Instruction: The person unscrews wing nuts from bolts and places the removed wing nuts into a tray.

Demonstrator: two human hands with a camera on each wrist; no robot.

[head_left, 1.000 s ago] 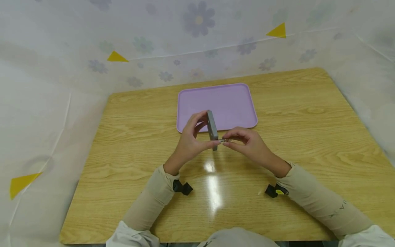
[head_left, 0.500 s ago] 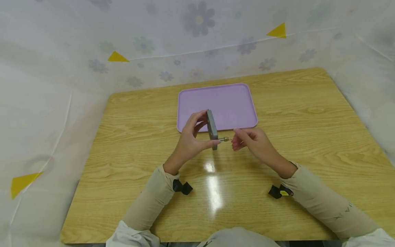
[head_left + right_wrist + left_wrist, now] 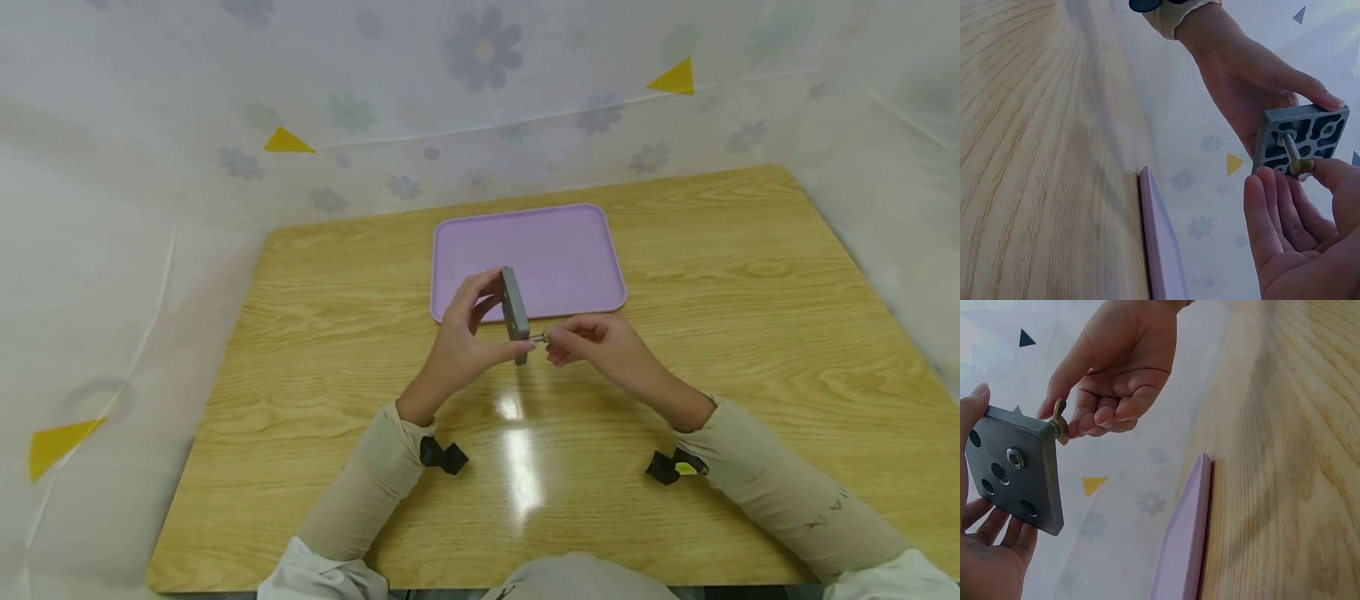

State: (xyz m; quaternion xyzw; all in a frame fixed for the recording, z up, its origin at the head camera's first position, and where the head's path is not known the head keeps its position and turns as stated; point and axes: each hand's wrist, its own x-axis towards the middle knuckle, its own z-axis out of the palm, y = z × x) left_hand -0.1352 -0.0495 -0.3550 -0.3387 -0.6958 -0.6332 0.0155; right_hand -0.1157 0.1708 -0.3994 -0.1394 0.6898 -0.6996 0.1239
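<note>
My left hand grips a grey square plate by its edges, holding it upright above the table. In the left wrist view, the plate's flat face shows several holes and the round head of a bolt seated in one of them. Its ribbed back appears in the right wrist view, where the bolt's threaded shank sticks out. On that shank sits a brass wing nut. My right hand pinches the wing nut between thumb and forefinger; its other fingers lie loosely bent below.
A shallow lilac tray lies on the wooden table just beyond the hands. Pale flowered sheeting with yellow triangles hangs behind and at the sides of the table.
My right hand drew back from the wing nut half a second ago, baring it, and now has come back leftward to pinch it. The left hand and plate stay put.
</note>
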